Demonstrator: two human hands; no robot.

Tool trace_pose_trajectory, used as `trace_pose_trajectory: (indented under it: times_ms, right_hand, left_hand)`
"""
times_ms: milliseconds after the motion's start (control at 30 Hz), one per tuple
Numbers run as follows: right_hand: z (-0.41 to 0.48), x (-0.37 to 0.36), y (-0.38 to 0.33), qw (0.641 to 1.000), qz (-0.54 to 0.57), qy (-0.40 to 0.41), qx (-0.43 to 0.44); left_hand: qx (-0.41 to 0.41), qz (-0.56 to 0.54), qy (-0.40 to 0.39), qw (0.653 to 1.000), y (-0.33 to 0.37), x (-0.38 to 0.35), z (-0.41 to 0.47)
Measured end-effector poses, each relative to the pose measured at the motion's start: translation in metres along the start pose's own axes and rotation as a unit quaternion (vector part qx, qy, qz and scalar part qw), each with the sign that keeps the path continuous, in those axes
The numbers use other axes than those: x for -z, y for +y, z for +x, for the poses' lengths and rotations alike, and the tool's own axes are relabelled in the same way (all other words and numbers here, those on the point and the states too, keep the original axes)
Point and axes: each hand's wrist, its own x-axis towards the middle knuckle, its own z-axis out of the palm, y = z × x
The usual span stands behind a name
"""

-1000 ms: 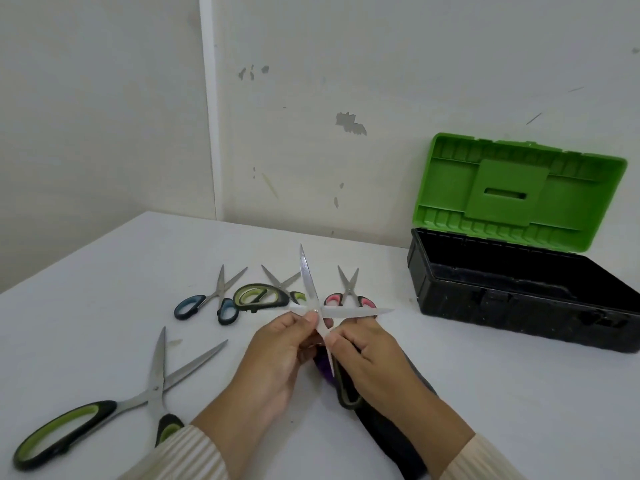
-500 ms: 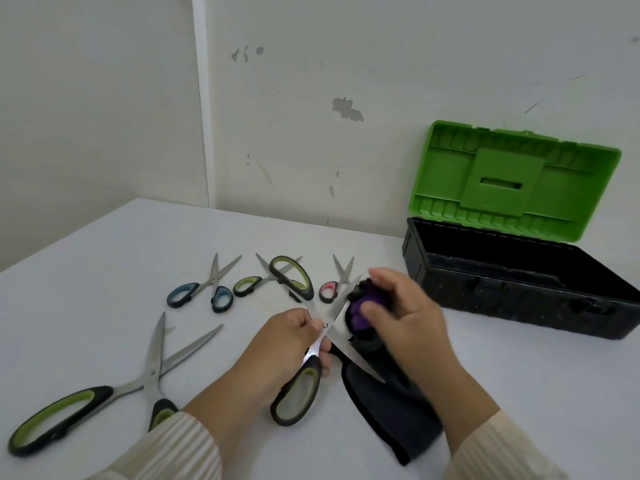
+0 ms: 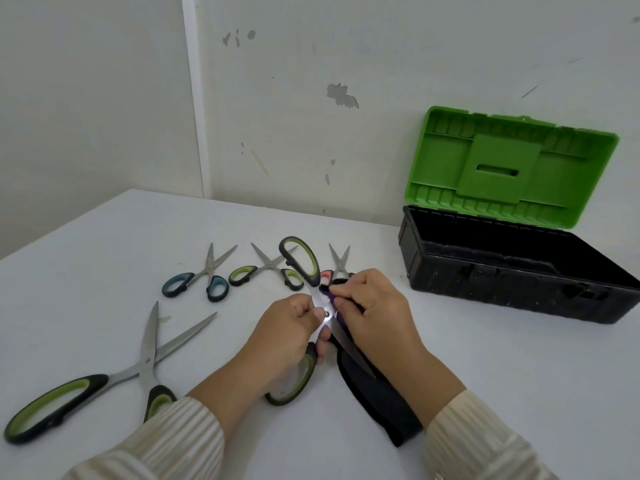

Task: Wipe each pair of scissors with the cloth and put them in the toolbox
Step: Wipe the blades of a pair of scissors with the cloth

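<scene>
Left hand [image 3: 291, 327] pinches the big green-and-black-handled steel scissors [image 3: 300, 261] at the pivot, above the white table [image 3: 485, 375]; right hand [image 3: 370, 306] closes the dark cloth [image 3: 377, 393] on a blade. Best wipe away from the edge. Black toolbox [image 3: 512, 292] waits open, right.

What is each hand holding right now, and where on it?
Left hand grips the large green-and-black-handled scissors at the pivot; right hand pinches the dark cloth against a blade.

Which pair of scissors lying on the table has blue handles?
The small blue-handled scissors, leftmost in the far row, blades pointing toward the wall. Its neighbours there have green and pink handles; the large pair nearer the person is green and black.
</scene>
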Motion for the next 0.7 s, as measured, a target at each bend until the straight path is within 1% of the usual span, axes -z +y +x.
trace_pose_trajectory:
  times_ms: [67, 100, 133, 200, 300, 333, 367, 400, 433, 500, 533, 567, 667, 700]
  right_hand:
    - [-0.006, -0.004, -0.004, 0.999, 0.002, -0.037, 0.025]
    - [-0.007, -0.004, -0.004, 0.999, 0.007, -0.036, 0.031]
    - [-0.005, -0.003, -0.001, 1.000, 0.012, -0.014, 0.019]
    - [0.005, 0.006, 0.007, 0.996, 0.022, 0.065, -0.050]
    - [0.012, 0.027, 0.022, 0.970, 0.029, 0.185, -0.157]
    - [0.010, 0.033, 0.021, 0.961, 0.054, 0.209, -0.175]
    - [0.008, 0.037, 0.017, 0.958, 0.072, 0.222, -0.167]
    - [0.004, 0.037, 0.011, 0.964, 0.077, 0.213, -0.138]
    - [0.001, 0.033, 0.004, 0.976, 0.076, 0.178, -0.105]
    - [-0.005, 0.015, -0.007, 0.996, 0.051, 0.046, -0.048]
    - [-0.006, 0.006, -0.009, 0.999, 0.027, -0.010, -0.026]
    - [-0.005, 0.000, -0.008, 0.999, 0.010, -0.037, -0.015]
    - [0.000, -0.004, -0.006, 0.999, 0.007, -0.019, -0.041]
    - [-0.001, -0.004, -0.008, 0.999, 0.006, -0.030, -0.040]
  left_hand:
    - [-0.001, -0.002, -0.005, 1.000, 0.000, 0.001, 0.000]
    - [0.000, -0.007, -0.005, 1.000, 0.000, 0.001, 0.000]
    - [0.001, -0.009, -0.005, 1.000, 0.000, 0.002, 0.000]
    - [-0.001, -0.004, -0.013, 1.000, 0.001, 0.003, -0.001]
    - [-0.001, 0.005, -0.022, 1.000, 0.003, 0.006, -0.001]
    - [0.001, 0.004, -0.020, 1.000, 0.003, 0.008, 0.000]
    - [0.003, 0.002, -0.015, 1.000, 0.003, 0.009, 0.001]
    - [0.005, -0.001, -0.011, 1.000, 0.002, 0.011, 0.002]
    - [0.007, -0.004, -0.010, 1.000, 0.001, 0.011, 0.004]
    - [0.005, -0.006, -0.015, 1.000, -0.001, 0.011, 0.004]
    - [0.001, -0.003, -0.018, 1.000, -0.002, 0.010, 0.003]
    - [-0.004, 0.007, -0.019, 1.000, -0.003, 0.009, 0.003]
    - [-0.018, 0.042, -0.013, 0.999, -0.005, 0.009, 0.004]
    - [-0.018, 0.046, -0.012, 0.999, -0.005, 0.010, 0.004]
